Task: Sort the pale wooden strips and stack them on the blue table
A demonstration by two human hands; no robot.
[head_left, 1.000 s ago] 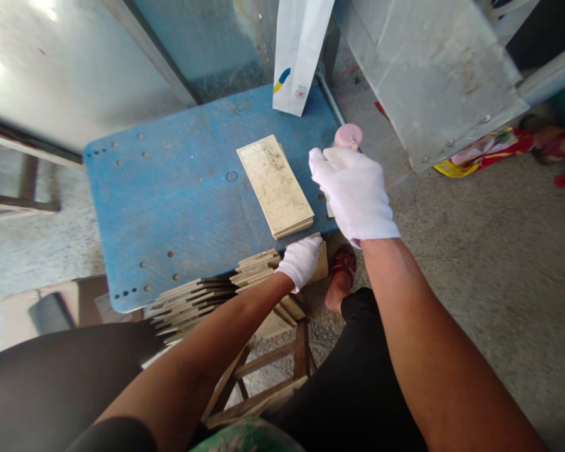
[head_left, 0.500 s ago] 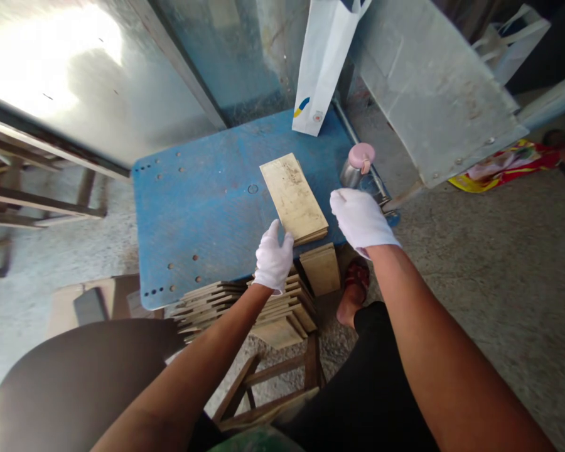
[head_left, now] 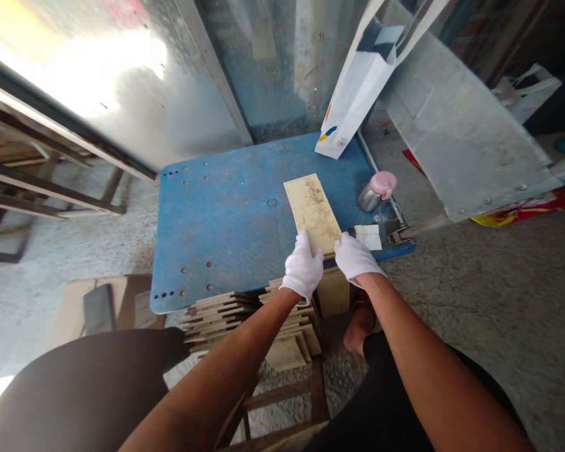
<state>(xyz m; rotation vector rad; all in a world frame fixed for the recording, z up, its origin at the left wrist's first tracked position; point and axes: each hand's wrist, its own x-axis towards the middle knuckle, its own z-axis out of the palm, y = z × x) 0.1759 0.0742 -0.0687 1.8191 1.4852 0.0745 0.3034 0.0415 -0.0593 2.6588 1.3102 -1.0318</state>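
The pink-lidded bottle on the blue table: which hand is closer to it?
Right. The right hand is on the near side of the bottle, at the near right corner of the board stack; the left hand is farther left, by the stack's left edge.

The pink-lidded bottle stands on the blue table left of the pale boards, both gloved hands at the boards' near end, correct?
Wrong side: the head view shows the pink-lidded bottle right of the pale boards. It stands on the blue table, and the gloved left hand and right hand are at the boards' near end.
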